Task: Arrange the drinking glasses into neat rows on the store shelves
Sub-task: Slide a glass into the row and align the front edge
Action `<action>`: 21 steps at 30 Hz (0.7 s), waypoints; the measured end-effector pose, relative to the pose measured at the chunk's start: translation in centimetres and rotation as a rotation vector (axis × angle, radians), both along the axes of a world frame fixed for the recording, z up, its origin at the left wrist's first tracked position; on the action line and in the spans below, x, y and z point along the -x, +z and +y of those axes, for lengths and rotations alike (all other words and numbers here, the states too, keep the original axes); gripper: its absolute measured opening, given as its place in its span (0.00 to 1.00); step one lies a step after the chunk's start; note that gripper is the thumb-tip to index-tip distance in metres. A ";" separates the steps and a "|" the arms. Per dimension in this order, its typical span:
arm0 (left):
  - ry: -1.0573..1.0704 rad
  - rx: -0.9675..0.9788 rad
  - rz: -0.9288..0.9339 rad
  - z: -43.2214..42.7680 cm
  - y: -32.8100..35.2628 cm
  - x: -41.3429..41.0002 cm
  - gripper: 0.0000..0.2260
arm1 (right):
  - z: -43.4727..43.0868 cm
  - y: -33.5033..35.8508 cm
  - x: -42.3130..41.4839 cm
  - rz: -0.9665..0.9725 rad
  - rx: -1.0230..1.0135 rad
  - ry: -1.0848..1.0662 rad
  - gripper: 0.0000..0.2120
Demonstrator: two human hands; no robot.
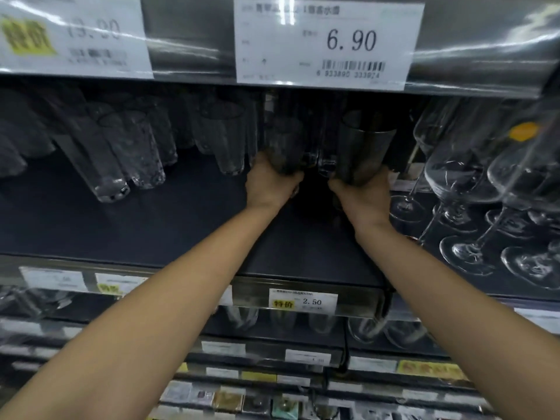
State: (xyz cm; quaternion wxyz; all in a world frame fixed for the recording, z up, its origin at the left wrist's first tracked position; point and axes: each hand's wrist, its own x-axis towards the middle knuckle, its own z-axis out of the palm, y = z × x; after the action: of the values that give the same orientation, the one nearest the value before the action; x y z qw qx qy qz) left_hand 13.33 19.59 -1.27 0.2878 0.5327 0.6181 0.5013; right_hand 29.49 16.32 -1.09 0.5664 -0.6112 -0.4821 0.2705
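Note:
Both my arms reach deep into the dark middle shelf (151, 225). My left hand (269, 186) grips the base of a clear tall tumbler (283, 140). My right hand (363, 192) grips the base of a darker, smoky tumbler (366, 150). The two glasses stand close together, with another small glass base (327, 166) showing between them. More tall clear tumblers (136, 153) stand in loose rows at the back left of the same shelf.
Stemmed wine glasses (472, 189) crowd the shelf's right side, close to my right wrist. A price tag reading 6.90 (327, 40) hangs on the shelf edge above. Lower shelves hold more glasses (321, 322) and price labels.

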 end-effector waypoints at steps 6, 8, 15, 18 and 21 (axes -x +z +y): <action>0.036 -0.065 -0.060 -7.6 1.0 4.1 0.22 | -4.5 1.2 2.3 0.074 0.005 0.206 0.29; 0.077 -0.106 -0.048 -10.6 1.8 6.1 0.21 | -6.5 1.7 3.7 0.130 -0.008 0.299 0.28; 0.217 -0.180 -0.137 -21.7 4.4 14.9 0.19 | -12.0 2.4 11.1 0.366 -0.010 0.722 0.26; 0.282 -0.194 -0.147 -25.4 5.1 19.3 0.19 | -14.7 3.5 15.7 0.346 -0.027 0.767 0.29; 0.328 -0.202 -0.148 -28.6 5.6 23.9 0.19 | -17.2 3.8 21.0 0.341 -0.030 0.801 0.30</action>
State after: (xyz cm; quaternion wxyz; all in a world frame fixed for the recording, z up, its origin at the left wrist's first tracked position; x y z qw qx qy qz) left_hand -10.61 -9.06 4.31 0.1921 0.4128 0.6205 0.6385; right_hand 8.49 -0.85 2.70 0.4972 -0.3140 -0.5846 0.5590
